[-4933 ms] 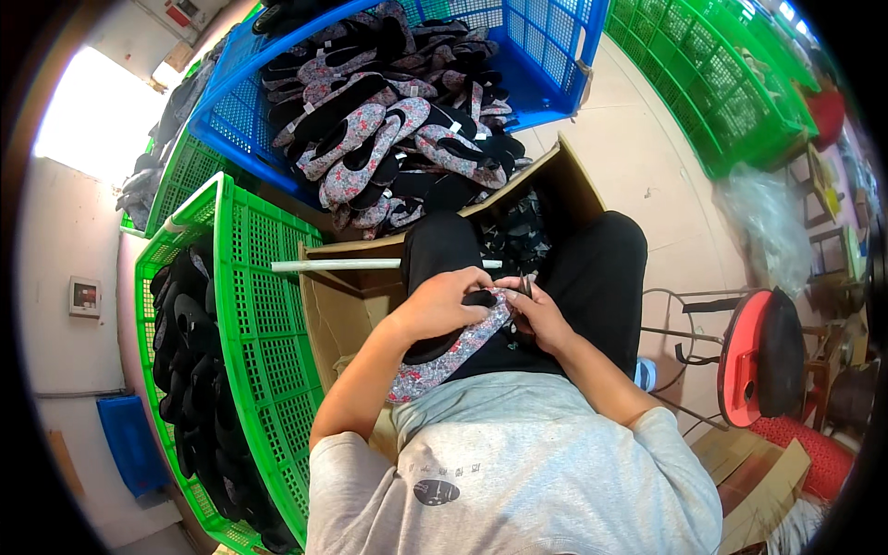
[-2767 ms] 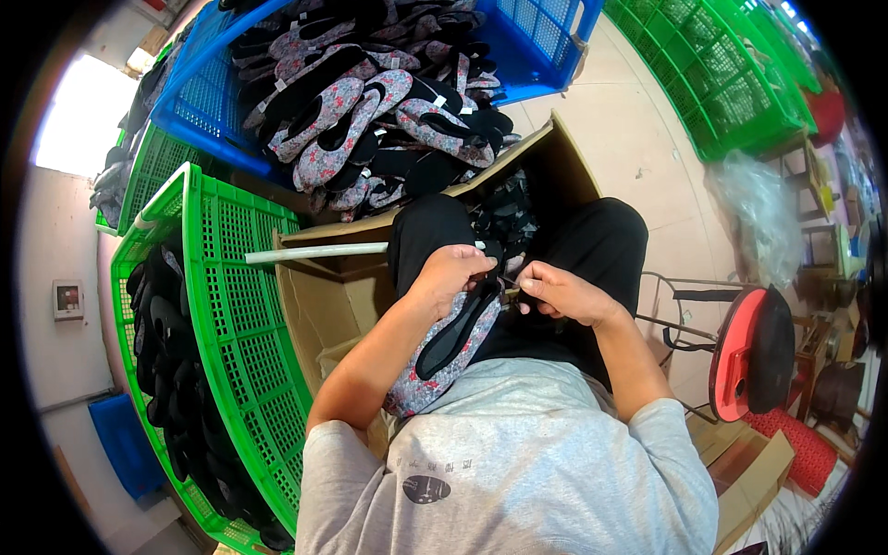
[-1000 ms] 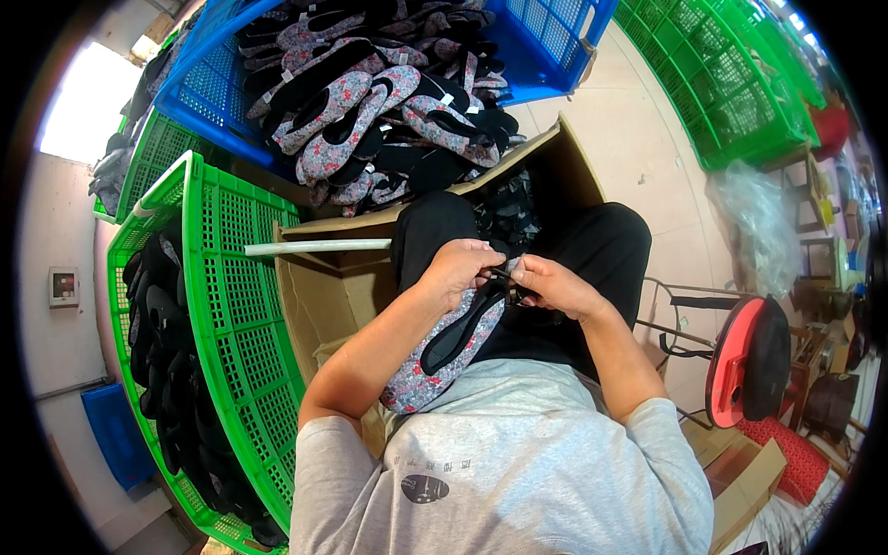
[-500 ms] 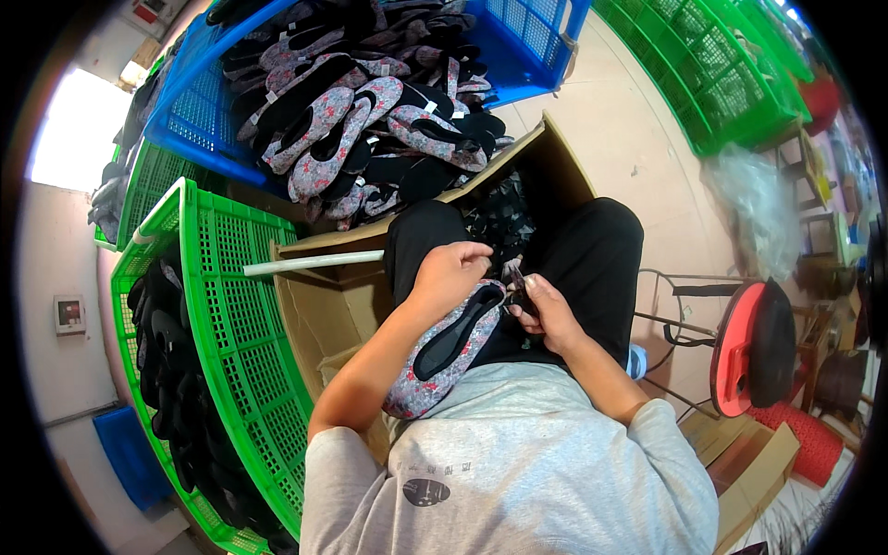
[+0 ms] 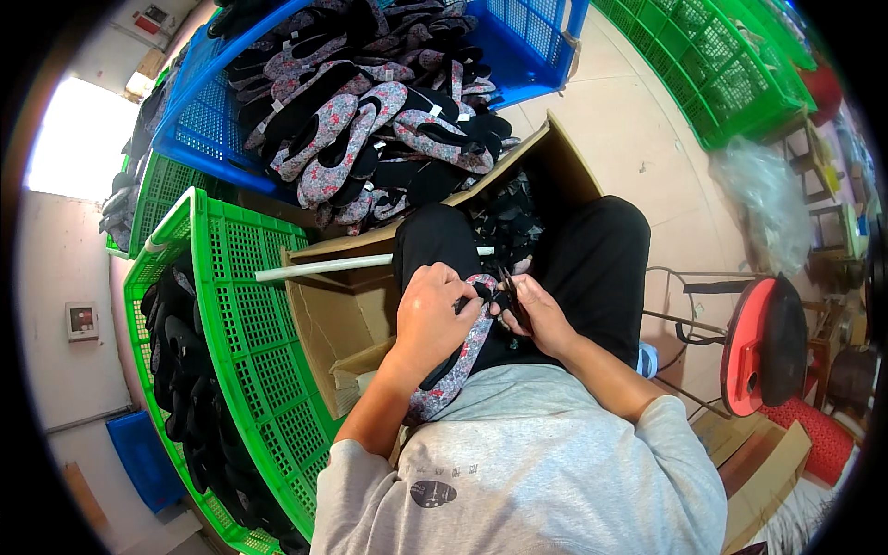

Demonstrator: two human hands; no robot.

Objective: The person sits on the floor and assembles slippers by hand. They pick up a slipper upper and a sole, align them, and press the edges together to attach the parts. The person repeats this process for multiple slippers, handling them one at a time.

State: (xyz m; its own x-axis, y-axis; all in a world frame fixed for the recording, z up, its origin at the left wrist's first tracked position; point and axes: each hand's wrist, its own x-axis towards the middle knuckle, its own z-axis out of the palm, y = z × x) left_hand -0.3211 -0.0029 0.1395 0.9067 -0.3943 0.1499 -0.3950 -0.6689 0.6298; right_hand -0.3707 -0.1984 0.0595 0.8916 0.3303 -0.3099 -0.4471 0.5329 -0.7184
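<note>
A grey floral slipper-shoe (image 5: 464, 359) with a black lining lies aslant over my lap. My left hand (image 5: 433, 310) is closed on its far end, fingers curled over the edge. In my right hand (image 5: 543, 317) is a pair of small dark snips (image 5: 508, 286), blades pointing away from me. Their tips are right beside the shoe's far end, close to my left fingers. My left hand hides part of the shoe's opening. Whether the blades touch the fabric cannot be made out.
Ahead, a blue crate (image 5: 199, 153) is heaped with similar floral shoes (image 5: 347, 139). An open cardboard box (image 5: 319, 338) holding dark scraps (image 5: 509, 217) stands by my knees, with a white rod (image 5: 324, 268) across it. Left is a green crate (image 5: 254, 342) of black shoes; right, a red round-topped stool (image 5: 743, 347).
My left hand has shifted nearer to me and now grips the shoe's far end. The shoe has turned more onto its side. The snips now point upward beside it.
</note>
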